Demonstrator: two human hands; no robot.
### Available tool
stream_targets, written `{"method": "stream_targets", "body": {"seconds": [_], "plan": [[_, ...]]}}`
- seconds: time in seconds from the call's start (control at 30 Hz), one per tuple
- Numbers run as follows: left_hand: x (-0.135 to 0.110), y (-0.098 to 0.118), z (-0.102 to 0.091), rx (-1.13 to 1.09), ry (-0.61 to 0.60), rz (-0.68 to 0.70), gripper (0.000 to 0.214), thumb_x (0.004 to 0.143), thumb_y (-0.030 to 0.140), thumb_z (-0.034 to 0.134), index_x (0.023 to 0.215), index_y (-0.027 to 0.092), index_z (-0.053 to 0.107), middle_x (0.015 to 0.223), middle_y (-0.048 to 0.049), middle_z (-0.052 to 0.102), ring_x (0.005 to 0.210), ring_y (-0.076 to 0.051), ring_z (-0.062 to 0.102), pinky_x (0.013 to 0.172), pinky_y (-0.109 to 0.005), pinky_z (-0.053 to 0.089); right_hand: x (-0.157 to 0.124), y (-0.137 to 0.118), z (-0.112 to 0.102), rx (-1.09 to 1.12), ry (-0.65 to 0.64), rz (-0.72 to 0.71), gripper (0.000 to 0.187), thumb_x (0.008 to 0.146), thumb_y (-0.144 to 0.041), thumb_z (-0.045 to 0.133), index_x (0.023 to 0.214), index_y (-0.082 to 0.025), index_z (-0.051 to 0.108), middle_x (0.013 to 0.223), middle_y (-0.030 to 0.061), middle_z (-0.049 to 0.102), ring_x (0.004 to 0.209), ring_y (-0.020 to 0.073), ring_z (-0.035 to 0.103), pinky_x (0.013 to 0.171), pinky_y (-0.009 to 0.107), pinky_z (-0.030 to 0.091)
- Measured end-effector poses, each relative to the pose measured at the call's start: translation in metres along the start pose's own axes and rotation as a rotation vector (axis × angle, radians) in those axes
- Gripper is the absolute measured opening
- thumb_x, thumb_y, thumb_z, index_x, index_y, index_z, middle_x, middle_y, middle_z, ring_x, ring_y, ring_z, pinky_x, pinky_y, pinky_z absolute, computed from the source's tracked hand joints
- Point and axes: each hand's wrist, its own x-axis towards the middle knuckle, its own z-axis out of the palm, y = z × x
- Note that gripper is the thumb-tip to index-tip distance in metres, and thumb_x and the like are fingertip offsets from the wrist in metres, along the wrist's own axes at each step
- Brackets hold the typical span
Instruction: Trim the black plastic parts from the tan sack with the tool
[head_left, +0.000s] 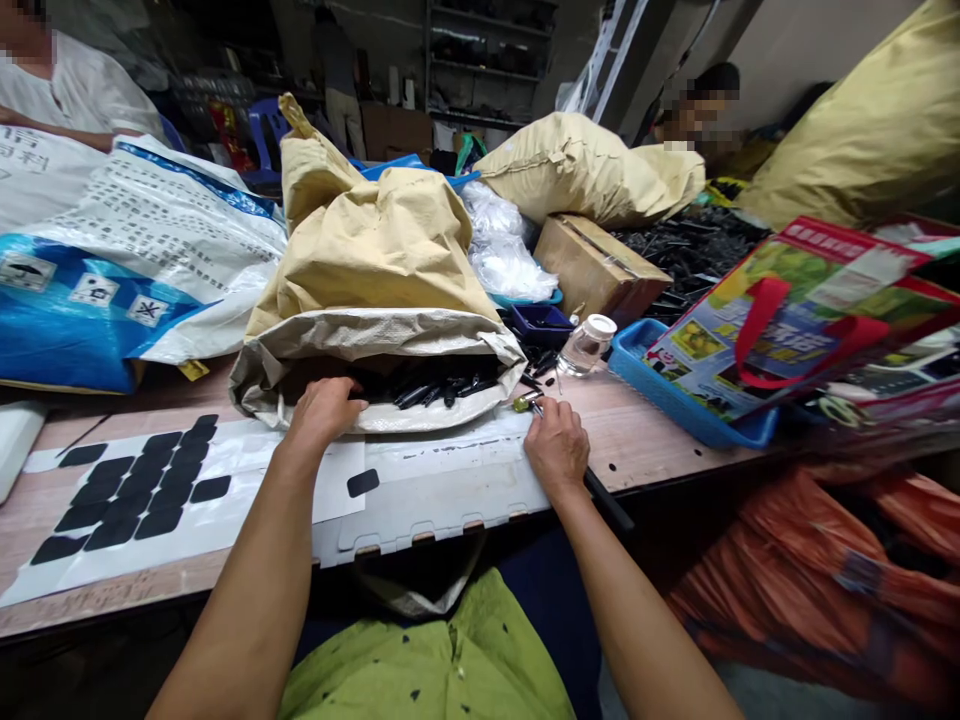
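Forearms (271, 540) reach forward; left hand (326, 408) at sack's mouth (405, 328); right hand (557, 445) curled

– What lies before us on the worktop (645, 425)?
– A sack (390, 250), with loose parts (448, 388) in its mouth; to our left, patches (131, 503) on a sheet (251, 468).
– And to our right?
– A jar (585, 350), then a basin (679, 405) with a carrier bag (701, 345) in it; behind the jar, we see a carton (589, 265).

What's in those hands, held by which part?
The right hand seems to hold a dark rod partway along, its grip hidden. Whether the left hand, at the open sack, holds anything cannot be told.
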Motion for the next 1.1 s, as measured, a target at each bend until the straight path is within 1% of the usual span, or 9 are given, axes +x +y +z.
{"method": "stream_targets", "body": {"seconds": [0.1, 0.2, 0.3, 0.37, 0.53, 0.7, 0.9, 1.0, 1.1], "plan": [[-0.013, 0.003, -0.003, -0.006, 0.142, 0.064, 0.032, 0.09, 0.04, 0.062, 0.112, 0.023, 0.077, 0.108, -0.0123, 0.072, 0.11, -0.036, 0.059, 0.09, -0.044, 0.048, -0.001, 0.0, -0.001, -0.009, -0.001, -0.002, 0.023, 0.098, -0.022, 0.052, 0.12, -0.022, 0.06, 0.106, 0.0082, 0.062, 0.098, 0.0238, 0.055, 0.075, 0.033, 0.034], [-0.041, 0.016, 0.002, -0.167, 0.289, 0.223, 0.029, 0.094, 0.041, 0.058, 0.111, 0.024, 0.076, 0.105, -0.0092, 0.069, 0.102, -0.031, 0.057, 0.09, -0.043, 0.047, -0.001, -0.001, -0.001, -0.012, -0.004, 0.0, 0.023, 0.098, -0.022, 0.052, 0.12, -0.021, 0.06, 0.107, 0.0084, 0.062, 0.098, 0.0236, 0.054, 0.075, 0.032, 0.034], [-0.07, 0.038, 0.017, -0.377, 0.162, 0.448, 0.022, 0.096, 0.039, 0.06, 0.107, 0.025, 0.074, 0.101, -0.0051, 0.069, 0.098, -0.025, 0.057, 0.089, -0.038, 0.046, -0.001, -0.001, -0.001, -0.012, -0.009, 0.001, 0.023, 0.099, -0.021, 0.051, 0.12, -0.021, 0.06, 0.107, 0.0085, 0.062, 0.098, 0.0234, 0.054, 0.075, 0.032, 0.034], [-0.083, 0.054, 0.03, -0.427, 0.059, 0.522, 0.019, 0.096, 0.036, 0.062, 0.106, 0.025, 0.073, 0.099, -0.0046, 0.068, 0.098, -0.024, 0.056, 0.089, -0.038, 0.046, -0.001, -0.001, -0.001, -0.009, -0.01, 0.001, 0.023, 0.099, -0.022, 0.051, 0.121, -0.021, 0.06, 0.108, 0.0088, 0.062, 0.098, 0.0234, 0.054, 0.075, 0.032, 0.034], [-0.096, 0.072, 0.051, -0.427, 0.005, 0.545, 0.019, 0.095, 0.031, 0.066, 0.111, 0.024, 0.073, 0.099, -0.0063, 0.066, 0.098, -0.025, 0.055, 0.09, -0.039, 0.045, -0.001, -0.002, -0.002, -0.006, -0.011, 0.006, 0.025, 0.1, -0.022, 0.049, 0.121, -0.021, 0.061, 0.108, 0.0086, 0.062, 0.098, 0.0235, 0.054, 0.075, 0.033, 0.035], [-0.101, 0.059, 0.052, -0.471, 0.06, 0.494, 0.034, 0.084, 0.033, 0.079, 0.116, 0.025, 0.07, 0.104, -0.0058, 0.067, 0.102, -0.027, 0.055, 0.091, -0.039, 0.045, 0.003, 0.001, -0.01, 0.06, -0.091, 0.046, 0.028, 0.097, -0.024, 0.054, 0.124, -0.022, 0.063, 0.112, 0.0091, 0.063, 0.102, 0.0236, 0.055, 0.079, 0.033, 0.037], [-0.101, 0.057, 0.052, -0.511, 0.062, 0.395, 0.029, 0.086, 0.04, 0.077, 0.108, 0.021, 0.072, 0.096, -0.0056, 0.068, 0.093, -0.025, 0.055, 0.083, -0.037, 0.044, 0.006, 0.011, -0.023, 0.139, -0.249, 0.125, 0.035, 0.094, -0.026, 0.058, 0.128, -0.024, 0.067, 0.116, 0.0105, 0.065, 0.105, 0.0251, 0.058, 0.082, 0.033, 0.041], [-0.1, 0.06, 0.053, -0.479, 0.048, 0.381, 0.018, 0.086, 0.036, 0.076, 0.098, 0.023, 0.074, 0.094, -0.0046, 0.069, 0.091, -0.024, 0.054, 0.082, -0.037, 0.043, 0.005, 0.016, -0.032, 0.172, -0.226, 0.176, 0.034, 0.095, -0.021, 0.053, 0.124, -0.02, 0.071, 0.113, 0.0126, 0.067, 0.105, 0.0252, 0.059, 0.086, 0.034, 0.043], [-0.099, 0.061, 0.053, -0.483, 0.046, 0.389, 0.017, 0.084, 0.033, 0.078, 0.097, 0.024, 0.074, 0.094, -0.0035, 0.07, 0.092, -0.024, 0.054, 0.081, -0.037, 0.042, -0.004, 0.017, -0.046, 0.299, -0.092, 0.259, 0.037, 0.096, -0.021, 0.049, 0.126, -0.017, 0.071, 0.115, 0.0141, 0.069, 0.103, 0.0255, 0.062, 0.09, 0.036, 0.046]]}}
